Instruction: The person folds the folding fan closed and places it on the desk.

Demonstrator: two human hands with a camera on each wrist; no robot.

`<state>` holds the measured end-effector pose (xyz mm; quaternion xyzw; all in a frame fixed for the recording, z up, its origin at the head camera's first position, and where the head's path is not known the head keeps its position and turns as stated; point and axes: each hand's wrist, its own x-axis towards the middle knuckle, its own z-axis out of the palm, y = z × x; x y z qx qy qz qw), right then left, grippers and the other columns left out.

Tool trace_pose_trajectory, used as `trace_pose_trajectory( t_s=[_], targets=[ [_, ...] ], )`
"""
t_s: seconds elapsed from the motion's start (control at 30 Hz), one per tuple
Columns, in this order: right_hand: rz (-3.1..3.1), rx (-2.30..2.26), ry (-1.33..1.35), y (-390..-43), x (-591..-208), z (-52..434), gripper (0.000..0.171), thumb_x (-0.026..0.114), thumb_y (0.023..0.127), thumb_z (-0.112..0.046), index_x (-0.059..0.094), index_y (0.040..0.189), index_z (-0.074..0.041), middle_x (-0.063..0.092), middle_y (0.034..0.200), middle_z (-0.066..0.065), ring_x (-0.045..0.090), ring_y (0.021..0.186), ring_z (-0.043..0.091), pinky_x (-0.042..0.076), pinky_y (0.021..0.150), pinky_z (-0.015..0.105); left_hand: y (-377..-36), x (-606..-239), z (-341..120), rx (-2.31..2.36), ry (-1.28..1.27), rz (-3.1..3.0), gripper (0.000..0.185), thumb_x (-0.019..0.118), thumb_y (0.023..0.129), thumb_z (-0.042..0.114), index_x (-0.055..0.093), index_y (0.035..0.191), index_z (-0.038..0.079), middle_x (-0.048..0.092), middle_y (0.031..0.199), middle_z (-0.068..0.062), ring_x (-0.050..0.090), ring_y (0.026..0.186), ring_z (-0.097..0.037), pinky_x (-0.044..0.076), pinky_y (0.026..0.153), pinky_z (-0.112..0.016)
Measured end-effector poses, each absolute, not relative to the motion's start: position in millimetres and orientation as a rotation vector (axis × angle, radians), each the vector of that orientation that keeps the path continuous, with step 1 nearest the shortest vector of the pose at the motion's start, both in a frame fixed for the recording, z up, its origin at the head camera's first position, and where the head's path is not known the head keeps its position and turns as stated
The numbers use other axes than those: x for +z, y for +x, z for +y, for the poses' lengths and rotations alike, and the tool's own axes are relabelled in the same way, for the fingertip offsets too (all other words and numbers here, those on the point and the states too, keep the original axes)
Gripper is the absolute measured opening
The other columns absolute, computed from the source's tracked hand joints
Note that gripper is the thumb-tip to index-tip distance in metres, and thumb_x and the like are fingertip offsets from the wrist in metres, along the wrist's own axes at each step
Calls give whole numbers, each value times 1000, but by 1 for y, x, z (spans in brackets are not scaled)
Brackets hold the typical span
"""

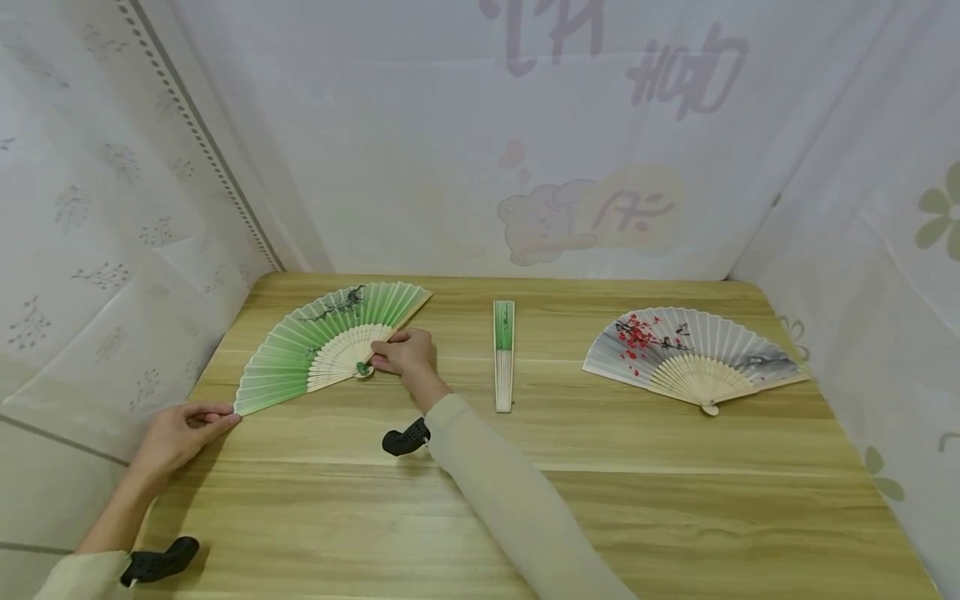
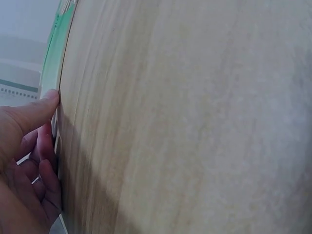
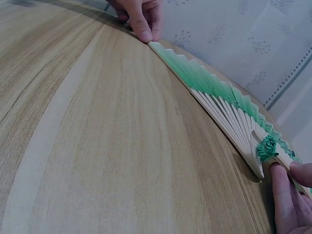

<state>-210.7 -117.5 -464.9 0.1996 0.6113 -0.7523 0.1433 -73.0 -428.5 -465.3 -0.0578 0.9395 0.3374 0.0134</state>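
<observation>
Two hands were on the open green fan (image 1: 322, 346), which lay flat on the left half of the table (image 1: 600, 517). My left hand (image 1: 176, 433) pinched the outer rib at the fan's near-left tip; from the left wrist view I couldn't tell how firm that grip was. My right hand (image 1: 405, 352) pinched the ribs by the green-tasselled pivot (image 3: 266, 147). My worry was that pulling sideways could crease or tear the paper, or make the tip slip. A closed fan (image 1: 503, 357) lay further right, and a white blossom fan (image 1: 693, 358) beyond it.
</observation>
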Motion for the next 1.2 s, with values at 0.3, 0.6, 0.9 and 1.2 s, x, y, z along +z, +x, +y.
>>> trace_pose_trajectory(
  t_s=[0.3,0.6,0.9,1.2],
  targets=[
    [1751,-2163,560,-211,-466,-115,19,81,83,6,68,96,1,68,79,13,73,70,29,61,64,33,-74,-469,-431,1012,-80,2970,30,72,98,18,71,107,-10,70,94,-14,54,75,2,42,63,-14],
    [1643,-2179,325,-213,-464,-100,17,78,87,5,62,90,0,71,82,14,72,67,23,61,71,35,-74,-457,-434,1274,-69,2890,29,69,100,14,64,114,-11,65,88,-1,62,71,-5,49,56,-23],
    [1521,-2237,7,-226,-443,-64,6,70,94,4,64,93,4,71,84,19,70,67,20,59,80,38,-94,-439,-426,1539,104,2845,16,66,100,3,63,114,-3,67,100,13,67,86,0,55,65,-18],
    [1513,-2266,-101,-240,-433,-10,6,68,96,4,66,101,7,70,91,21,73,76,23,59,80,35,-135,-429,-389,1677,201,2774,19,65,100,2,60,115,-8,70,96,2,66,81,-8,56,70,-19]
  ],
)
